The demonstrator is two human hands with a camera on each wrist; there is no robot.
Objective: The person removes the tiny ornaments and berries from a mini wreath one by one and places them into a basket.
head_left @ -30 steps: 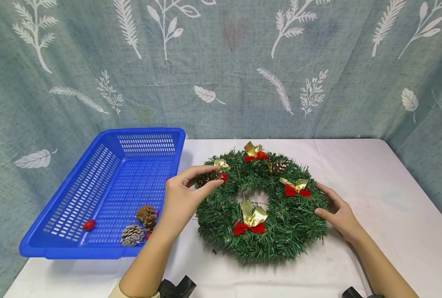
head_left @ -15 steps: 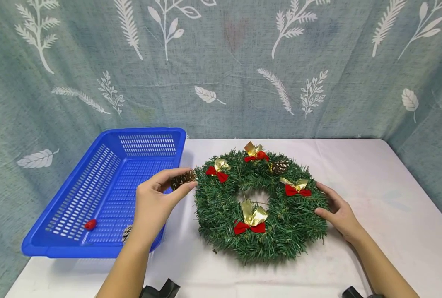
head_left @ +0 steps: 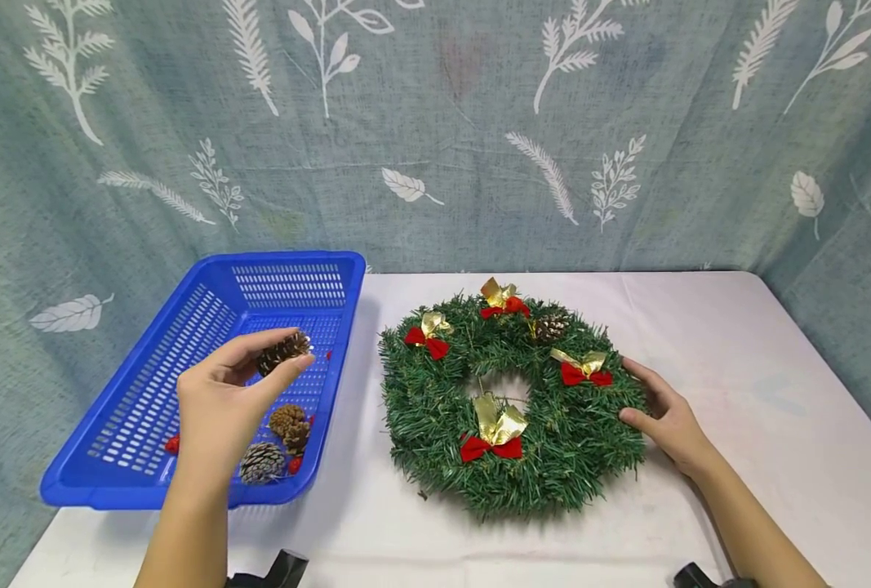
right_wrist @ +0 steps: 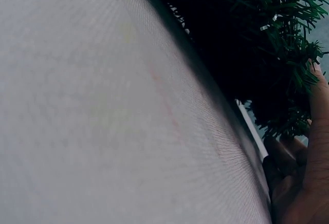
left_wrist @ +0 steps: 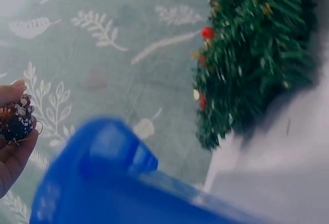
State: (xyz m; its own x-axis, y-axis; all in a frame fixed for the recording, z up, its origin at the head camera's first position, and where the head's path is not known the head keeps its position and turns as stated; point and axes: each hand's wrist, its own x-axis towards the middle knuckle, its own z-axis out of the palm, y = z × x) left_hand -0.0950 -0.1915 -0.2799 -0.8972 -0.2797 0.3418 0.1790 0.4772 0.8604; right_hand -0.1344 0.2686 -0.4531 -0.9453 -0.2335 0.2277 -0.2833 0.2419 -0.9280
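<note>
My left hand (head_left: 218, 396) pinches a brown pine cone (head_left: 283, 354) between thumb and fingers, held over the blue plastic basket (head_left: 350, 327). A thin wire loop shows beside the cone (left_wrist: 20, 121) in the left wrist view. The green wreath (head_left: 435, 408) lies flat on the table, bearing several red bows with gold ribbon and a pine cone (head_left: 550, 328) at its upper right. At the wreath's right edge, my right hand (head_left: 666, 420) grips the greenery, thumb on top. Its other fingers are partly hidden under the needles.
Inside the basket's near right corner lie a frosted pine cone (head_left: 262, 463), a brown cone (head_left: 288, 421) and small red pieces. Another red piece (head_left: 173, 444) shows beside my left wrist. White cloth (head_left: 758, 392) covers the table, and a patterned curtain (head_left: 435, 139) hangs behind it.
My left hand has carried the pine cone leftward, away from the wreath's upper left and over the basket. The left red bow is now uncovered. My right hand has stayed on the wreath.
</note>
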